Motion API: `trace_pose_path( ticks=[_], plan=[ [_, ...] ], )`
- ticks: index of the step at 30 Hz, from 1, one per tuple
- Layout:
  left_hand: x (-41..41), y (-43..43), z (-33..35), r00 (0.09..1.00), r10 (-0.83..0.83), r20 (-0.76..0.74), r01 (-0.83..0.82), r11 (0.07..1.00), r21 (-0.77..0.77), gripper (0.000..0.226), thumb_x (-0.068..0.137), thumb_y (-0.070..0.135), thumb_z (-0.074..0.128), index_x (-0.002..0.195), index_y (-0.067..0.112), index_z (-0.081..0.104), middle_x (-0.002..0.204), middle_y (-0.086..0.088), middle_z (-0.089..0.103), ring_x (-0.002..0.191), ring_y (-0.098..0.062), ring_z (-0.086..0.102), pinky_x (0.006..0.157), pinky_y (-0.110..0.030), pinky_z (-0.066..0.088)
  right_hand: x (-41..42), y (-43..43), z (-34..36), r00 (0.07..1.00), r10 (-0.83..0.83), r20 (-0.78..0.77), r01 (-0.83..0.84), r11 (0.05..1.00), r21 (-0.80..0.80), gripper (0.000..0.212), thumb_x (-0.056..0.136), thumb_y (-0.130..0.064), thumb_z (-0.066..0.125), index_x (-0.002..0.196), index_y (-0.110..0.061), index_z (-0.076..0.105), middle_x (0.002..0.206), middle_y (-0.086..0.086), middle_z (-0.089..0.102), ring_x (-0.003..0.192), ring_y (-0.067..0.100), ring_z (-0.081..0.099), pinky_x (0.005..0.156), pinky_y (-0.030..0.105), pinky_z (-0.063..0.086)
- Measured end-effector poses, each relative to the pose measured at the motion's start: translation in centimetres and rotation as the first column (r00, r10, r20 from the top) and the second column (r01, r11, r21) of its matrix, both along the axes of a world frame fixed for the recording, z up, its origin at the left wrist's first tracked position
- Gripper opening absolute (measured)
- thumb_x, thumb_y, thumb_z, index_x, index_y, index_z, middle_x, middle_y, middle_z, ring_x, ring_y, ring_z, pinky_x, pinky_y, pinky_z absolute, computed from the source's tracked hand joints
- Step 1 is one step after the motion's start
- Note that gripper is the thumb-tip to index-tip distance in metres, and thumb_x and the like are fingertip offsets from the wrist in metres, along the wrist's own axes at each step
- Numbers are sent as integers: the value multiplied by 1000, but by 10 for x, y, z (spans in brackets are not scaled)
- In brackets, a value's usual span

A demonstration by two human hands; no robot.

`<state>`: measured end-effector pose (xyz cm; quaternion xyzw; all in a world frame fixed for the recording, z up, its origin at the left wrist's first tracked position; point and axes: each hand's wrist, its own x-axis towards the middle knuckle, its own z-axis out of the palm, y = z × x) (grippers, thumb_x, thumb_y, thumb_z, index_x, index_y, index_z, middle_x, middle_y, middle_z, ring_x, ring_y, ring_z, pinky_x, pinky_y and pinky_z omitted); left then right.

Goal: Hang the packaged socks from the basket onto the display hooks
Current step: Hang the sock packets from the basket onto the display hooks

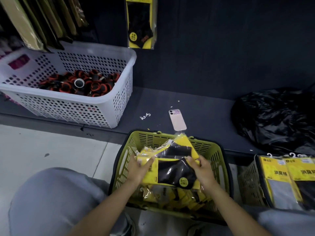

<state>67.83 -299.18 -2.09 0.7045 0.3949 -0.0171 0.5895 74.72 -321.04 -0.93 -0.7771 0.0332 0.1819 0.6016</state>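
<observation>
A green shopping basket (pixel 219 160) sits on the floor between my knees, with several yellow sock packs in it. Over the basket, my left hand (pixel 138 167) and my right hand (pixel 202 169) both grip a small stack of yellow sock packs (pixel 172 169) with black socks inside. My left hand holds the stack's left end, my right hand its right edge. One sock pack (pixel 140 23) hangs on the dark display wall at the top; its hook is out of view.
A white perforated basket (pixel 117 101) of black-and-orange items stands on the dark ledge at left. A pink phone (pixel 177 120) lies on the ledge behind the green basket. A black plastic bag (pixel 276 116) sits at right. Another basket (pixel 247 183) with sock packs is at lower right.
</observation>
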Motion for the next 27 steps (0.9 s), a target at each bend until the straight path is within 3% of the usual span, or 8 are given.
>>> trace_pose_path(
  ticks=[5, 8, 11, 15, 19, 23, 25, 27],
  plan=[
    [25, -4, 47, 984, 166, 65, -156, 978, -135, 145, 49, 56, 84, 149, 20, -14, 160, -3, 4, 145, -23, 15, 117, -45, 20, 16, -7, 49, 973, -231, -1, 224, 945, 237, 12, 89, -25, 64, 84, -19, 73, 94, 8, 75, 91, 24, 70, 79, 35, 54],
    [34, -7, 75, 985, 149, 90, -82, 851, -518, 136, 52, 53, 83, 151, 24, -6, 150, -7, 34, 125, -27, 48, 106, -47, 39, 19, -5, 66, 958, -276, -76, 286, 909, 302, 22, 82, -39, 69, 92, -20, 71, 108, 9, 72, 106, 27, 66, 91, 42, 53],
    [43, -9, 92, 958, 167, 232, 61, 673, -737, 103, 62, 41, 80, 147, 14, 27, 129, -11, 59, 105, -26, 63, 98, -44, 47, 17, -1, 71, 938, -272, -213, 332, 881, 337, 70, 74, -52, 73, 131, -16, 53, 132, 7, 58, 121, 30, 55, 100, 51, 46],
    [48, -2, 98, 885, 386, 260, -95, 697, -710, 84, 73, 28, 77, 143, 19, 32, 124, 1, 59, 108, -15, 59, 96, -30, 45, 8, 11, 78, 934, -179, -310, 313, 828, 464, 59, 74, -39, 71, 126, -15, 57, 114, 8, 70, 102, 25, 68, 80, 35, 54],
    [47, -8, 100, 899, 282, 335, 59, 679, -731, 71, 67, 39, 74, 130, 16, 52, 122, -7, 66, 109, -22, 63, 101, -38, 45, 2, 27, 85, 934, -90, -345, 272, 806, 525, 50, 75, -34, 69, 119, -14, 59, 114, 11, 70, 107, 28, 66, 97, 45, 49],
    [49, 8, 109, 918, 225, 328, 61, 736, -674, 58, 67, 35, 76, 117, 10, 63, 109, -11, 71, 103, -28, 67, 95, -43, 50, 5, 35, 103, 985, 20, -171, 49, 921, 386, 49, 79, -24, 73, 124, -21, 52, 120, 6, 67, 89, 11, 71, 63, 19, 55],
    [53, 22, 117, 904, 221, 365, 43, 805, -592, 50, 69, 32, 76, 113, 13, 65, 106, -8, 72, 96, -25, 70, 80, -38, 56, 17, 36, 112, 999, -23, -40, 30, 982, 188, 81, 78, -23, 76, 143, -23, 28, 140, 2, 47, 116, 13, 58, 81, 16, 51],
    [58, 32, 126, 892, 120, 435, 84, 903, -422, 39, 74, 31, 75, 110, 20, 67, 105, 0, 73, 99, -19, 68, 87, -37, 53, 32, 39, 128, 992, -26, 124, 22, 999, 32, 101, 75, -38, 76, 150, -28, 9, 156, -3, 20, 141, 15, 27, 108, 27, 32]
  ],
)
